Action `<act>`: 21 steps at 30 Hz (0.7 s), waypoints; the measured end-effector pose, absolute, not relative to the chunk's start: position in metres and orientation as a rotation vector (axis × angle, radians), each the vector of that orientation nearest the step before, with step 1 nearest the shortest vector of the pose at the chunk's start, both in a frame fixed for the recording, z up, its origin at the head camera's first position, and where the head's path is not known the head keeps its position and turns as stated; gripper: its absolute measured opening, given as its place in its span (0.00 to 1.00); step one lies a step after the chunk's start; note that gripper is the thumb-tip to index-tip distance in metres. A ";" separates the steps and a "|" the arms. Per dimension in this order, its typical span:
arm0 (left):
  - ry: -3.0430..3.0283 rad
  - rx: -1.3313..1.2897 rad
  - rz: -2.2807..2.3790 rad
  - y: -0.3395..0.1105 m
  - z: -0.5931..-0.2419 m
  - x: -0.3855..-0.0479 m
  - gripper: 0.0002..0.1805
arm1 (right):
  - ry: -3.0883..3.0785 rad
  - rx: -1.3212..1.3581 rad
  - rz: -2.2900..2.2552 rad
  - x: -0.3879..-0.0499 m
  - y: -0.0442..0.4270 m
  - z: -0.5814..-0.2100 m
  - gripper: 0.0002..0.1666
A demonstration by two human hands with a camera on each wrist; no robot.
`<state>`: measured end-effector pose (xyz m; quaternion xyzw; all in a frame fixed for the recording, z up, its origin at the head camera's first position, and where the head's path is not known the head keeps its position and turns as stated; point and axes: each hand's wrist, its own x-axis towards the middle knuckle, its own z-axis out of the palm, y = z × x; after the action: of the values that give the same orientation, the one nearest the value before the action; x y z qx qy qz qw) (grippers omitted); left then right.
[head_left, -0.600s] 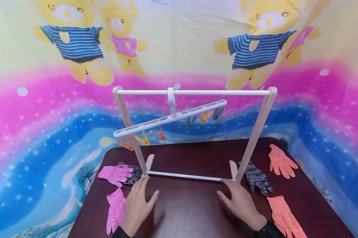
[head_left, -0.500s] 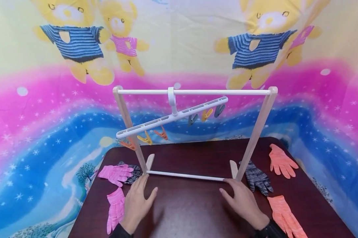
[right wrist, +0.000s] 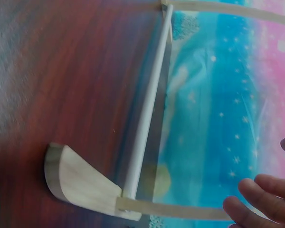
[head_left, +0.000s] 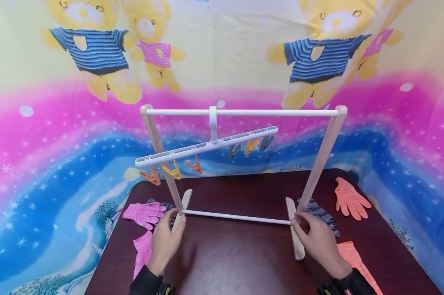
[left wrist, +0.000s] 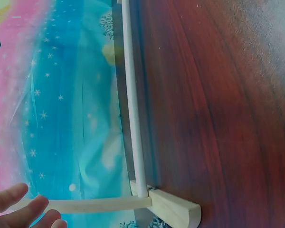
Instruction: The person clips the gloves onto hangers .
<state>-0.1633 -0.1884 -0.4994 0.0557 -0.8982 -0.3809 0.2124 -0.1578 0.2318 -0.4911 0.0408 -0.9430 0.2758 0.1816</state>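
Observation:
My left hand [head_left: 165, 242] is beside the left foot [head_left: 182, 211] of a wooden stand, fingers parted from the thumb. My right hand [head_left: 319, 243] is at the foot of the right post [head_left: 319, 164], thumb and fingers slightly bent. In the wrist views, the left fingers [left wrist: 23, 209] and right fingers [right wrist: 266, 202] overlap the posts with gaps to the thumbs; contact cannot be told. A white clip hanger [head_left: 207, 145] hangs tilted from the top rod [head_left: 273, 112], its left end lower. Orange, yellow and grey-green clothespins [head_left: 173, 170] dangle from it.
Pink gloves [head_left: 143, 214] lie left on the dark table [head_left: 236, 254], with a dark mottled glove partly under one. Another dark mottled glove [head_left: 321, 215] and coral gloves [head_left: 352, 198] lie right. A white lower rod [head_left: 236, 216] joins the posts; printed fabric [head_left: 214, 53] hangs behind.
My right hand has shifted right, revealing the stand's right foot. My left hand has moved slightly left, and its thumb is closer to its fingers. The hanger has swung a little.

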 end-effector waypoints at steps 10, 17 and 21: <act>-2.332 0.215 -1.165 -0.198 -0.490 -0.174 0.16 | -2.541 0.068 0.737 -0.161 0.249 -0.479 0.11; -2.317 0.219 -1.153 -0.204 -0.484 -0.186 0.18 | -2.449 -0.019 0.711 -0.166 0.257 -0.471 0.16; -2.304 0.249 -1.129 -0.209 -0.486 -0.195 0.20 | -2.446 -0.040 0.702 -0.170 0.260 -0.468 0.21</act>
<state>-0.1948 -0.2086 -0.4856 0.0929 -0.8586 -0.4206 0.2782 -0.1695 0.2600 -0.4681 -0.0151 -0.9187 0.2635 0.2939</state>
